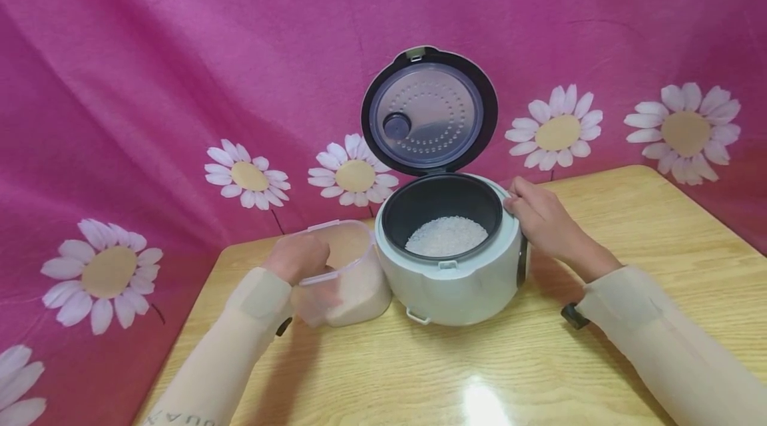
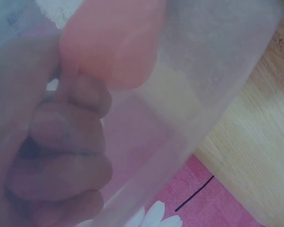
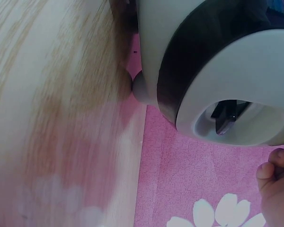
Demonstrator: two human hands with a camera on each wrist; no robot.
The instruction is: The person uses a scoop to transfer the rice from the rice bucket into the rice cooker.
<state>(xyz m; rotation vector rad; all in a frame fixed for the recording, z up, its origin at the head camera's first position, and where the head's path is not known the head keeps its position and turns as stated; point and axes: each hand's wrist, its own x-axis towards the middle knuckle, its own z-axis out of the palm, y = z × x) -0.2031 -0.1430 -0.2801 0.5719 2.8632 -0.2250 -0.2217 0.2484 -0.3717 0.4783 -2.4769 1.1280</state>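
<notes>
A white rice cooker (image 1: 455, 296) stands with its lid (image 1: 427, 113) raised, and white rice (image 1: 447, 236) lies in its dark inner pot (image 1: 413, 203). Just left of it is a translucent plastic container (image 1: 359, 293) with rice in its bottom. My left hand (image 1: 299, 257) reaches down inside that container. Through the cloudy wall, the left wrist view shows its fingers curled round the handle of a pink scoop (image 2: 113, 45). At the cooker's right upper rim my right hand (image 1: 542, 219) grips the edge; in the right wrist view its fingers (image 3: 279, 158) are bent beside the body.
The wooden table (image 1: 383, 379) carries both vessels near its back edge. Behind hangs a pink cloth (image 1: 269, 46) with white daisies. The cooker's raised lid stands close to the cloth. A small black wrist device (image 1: 575, 316) sits under the right sleeve.
</notes>
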